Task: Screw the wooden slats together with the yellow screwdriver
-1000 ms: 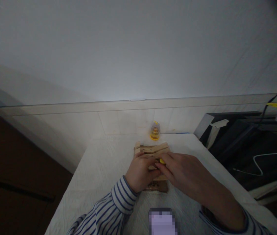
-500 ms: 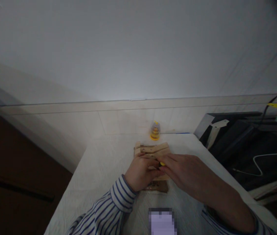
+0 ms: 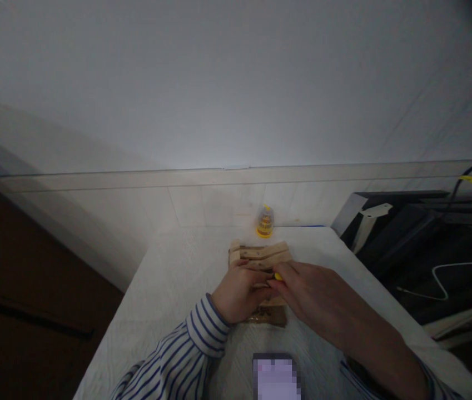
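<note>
A light-wood assembly [image 3: 263, 253] of flat pieces with small holes lies on the white-covered table. My left hand [image 3: 242, 294] is closed over its left side, with the fingertips close to those of the other hand. Between the fingers of my right hand [image 3: 308, 291] a small screwdriver [image 3: 278, 276] is pinched; only its yellow end shows, and its tip is hidden. A brown, shiny packet or sheet with dark print [image 3: 271, 316] lies under the near edge of the wood.
Behind the wood, near the wall, stands a small clear conical case with a yellow base [image 3: 264, 224]. A phone-like device with a blurred screen [image 3: 277, 378] lies at the near edge. Dark panels [image 3: 411, 239] and a white cable [image 3: 461, 264] are right of the table [image 3: 169, 266].
Both hands stay at the wood. The right fingers have shifted slightly around the screwdriver's yellow end. The view has moved a little.
</note>
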Tool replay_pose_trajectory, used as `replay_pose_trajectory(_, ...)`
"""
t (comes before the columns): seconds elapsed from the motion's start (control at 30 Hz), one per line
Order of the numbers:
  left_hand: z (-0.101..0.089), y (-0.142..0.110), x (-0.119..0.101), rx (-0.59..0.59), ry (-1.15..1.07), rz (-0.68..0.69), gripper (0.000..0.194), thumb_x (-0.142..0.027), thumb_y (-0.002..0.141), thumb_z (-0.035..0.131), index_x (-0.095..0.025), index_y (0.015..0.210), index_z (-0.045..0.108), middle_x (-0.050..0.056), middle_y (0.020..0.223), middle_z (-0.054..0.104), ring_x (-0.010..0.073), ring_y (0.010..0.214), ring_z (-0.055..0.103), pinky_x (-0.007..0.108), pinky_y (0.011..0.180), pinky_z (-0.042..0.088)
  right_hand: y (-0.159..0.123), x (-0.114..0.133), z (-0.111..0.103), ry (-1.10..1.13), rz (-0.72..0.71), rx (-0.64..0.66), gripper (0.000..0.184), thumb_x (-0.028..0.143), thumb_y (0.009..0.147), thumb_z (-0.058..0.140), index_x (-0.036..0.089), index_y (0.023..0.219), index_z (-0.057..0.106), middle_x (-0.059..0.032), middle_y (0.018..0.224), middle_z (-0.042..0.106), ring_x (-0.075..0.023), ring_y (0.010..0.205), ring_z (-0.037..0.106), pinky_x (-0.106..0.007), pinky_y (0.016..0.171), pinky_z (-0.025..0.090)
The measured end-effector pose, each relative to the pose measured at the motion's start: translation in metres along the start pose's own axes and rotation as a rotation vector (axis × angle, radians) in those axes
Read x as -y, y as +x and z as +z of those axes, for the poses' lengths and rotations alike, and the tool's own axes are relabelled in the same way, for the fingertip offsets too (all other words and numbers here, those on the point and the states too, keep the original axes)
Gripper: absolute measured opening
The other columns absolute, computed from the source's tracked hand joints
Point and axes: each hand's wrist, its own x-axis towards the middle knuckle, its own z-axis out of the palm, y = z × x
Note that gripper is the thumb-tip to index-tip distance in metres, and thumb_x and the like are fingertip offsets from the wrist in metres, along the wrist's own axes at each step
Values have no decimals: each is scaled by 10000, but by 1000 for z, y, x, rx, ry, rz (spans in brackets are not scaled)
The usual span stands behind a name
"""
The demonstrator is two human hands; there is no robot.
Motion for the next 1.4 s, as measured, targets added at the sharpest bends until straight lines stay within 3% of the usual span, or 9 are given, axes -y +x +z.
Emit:
replay_pose_trajectory(0.2,3,0,1,1,-14,-21,141,-243,832,567,-219,924,672,29,1052,670,198,1048,570,358,1002,300,1,2,-3,80,57,50,161,177,858,425,141,826,579,-91,723,657,-222,620,626,-298,499,377)
replay_pose_trajectory(0.4,3,1,-2,-85,35,-59,188,-347,770,651,-207,896,666,21,946,699,196,948,610,364,977,302,1,-1,0,90,64,31,175,195,864,416,146,824,579,-85,723,654,-217,615,624,-302,504,392)
replay_pose_trajectory(0.6,2,0,-3,-112,49,-54,114,-291,778,653,-194,837,660,9,893,703,180,904,621,349,934,317,0,-2,0,110,83,31,166,237,865,432,164,859,582,-66,739,649,-225,632,622,-321,522,421)
replay_pose_trajectory(0.87,3,2,-3,-110,9,-46,107,-285,763,675,-181,754,658,11,877,701,185,877,624,362,915,305,-6,-11,-5,226,-48,8,202,144,846,462,202,999,579,-45,941,649,-204,826,611,-347,701,469)
replay_pose_trajectory(1.07,3,2,-1,-95,15,-24,98,-262,768,672,-167,761,648,12,856,695,183,890,615,353,920,305,-2,-11,-5,171,-43,37,175,93,826,457,171,880,604,-43,814,655,-200,697,621,-318,586,447)
replay_pose_trajectory(1.4,4,2,3,-27,-6,9,105,-271,831,595,-192,859,659,21,974,683,187,1008,574,341,974,277,-2,-9,-5,53,-65,-28,159,78,799,450,157,773,584,-50,696,644,-186,591,603,-282,494,371)
